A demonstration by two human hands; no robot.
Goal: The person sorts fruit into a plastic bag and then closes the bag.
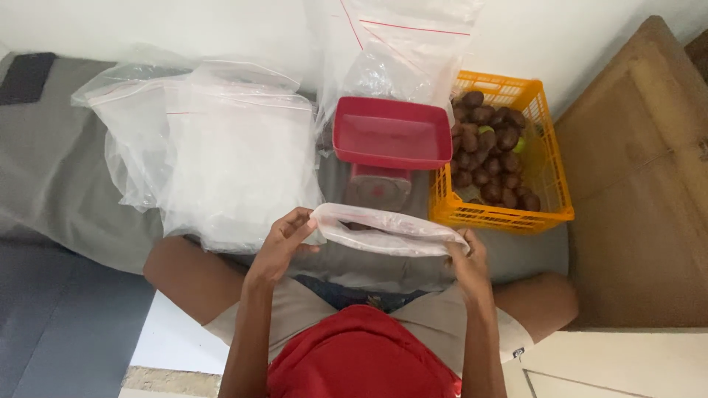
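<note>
A home floor packing spot: red kitchen scale (389,144), zip bags (221,155), fruit crate (549,184).

One head-worn camera looks steeply down, close over the lap.

red scale tray (391,136) | orange basket (549,177) of brown fruit (490,151) | stacked clear bags (221,155)

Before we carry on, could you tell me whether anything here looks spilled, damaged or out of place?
Only one oddity: a yellow-green fruit sits among the dark brown fruits in the orange basket. Nothing looks spilled or damaged.
</note>
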